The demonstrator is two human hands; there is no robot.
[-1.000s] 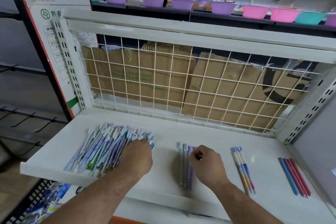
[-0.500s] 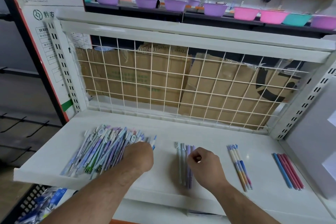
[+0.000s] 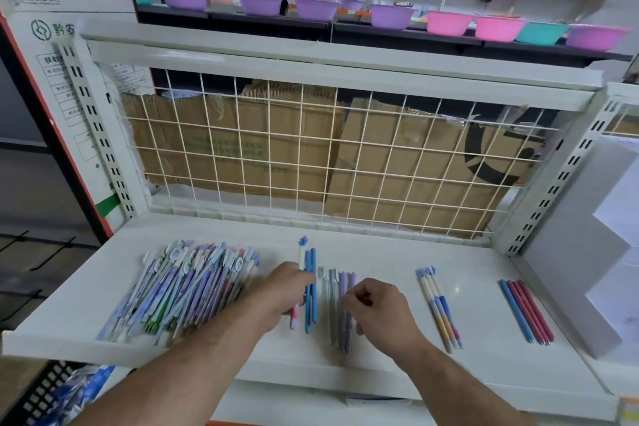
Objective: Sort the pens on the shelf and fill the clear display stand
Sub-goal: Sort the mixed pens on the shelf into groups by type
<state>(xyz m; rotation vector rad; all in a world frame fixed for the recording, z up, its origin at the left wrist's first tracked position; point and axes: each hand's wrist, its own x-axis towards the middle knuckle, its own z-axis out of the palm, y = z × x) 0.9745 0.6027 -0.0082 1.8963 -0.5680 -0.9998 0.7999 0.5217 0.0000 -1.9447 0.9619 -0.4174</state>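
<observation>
Now that left hand [image 3: 283, 290] grips three slim blue-and-white plastic pens [image 3: 313, 287] just lifted off the white shelf's [image 3: 380, 252] left-edge mixed pile [image 3: 186, 290], placement comes next; right hand [image 3: 380, 308] curled, grip unclear.

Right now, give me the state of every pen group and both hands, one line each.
Mixed pen heap: loose, unsorted, at the left of the shelf.
Three pens: gripped by the left hand.
Grey and purple pens: lying in a row, partly under the right hand.
Right hand: fingers curled, grip unclear.
Gradient pens: lying side by side.
Red and blue pens: lying side by side, far right.
</observation>
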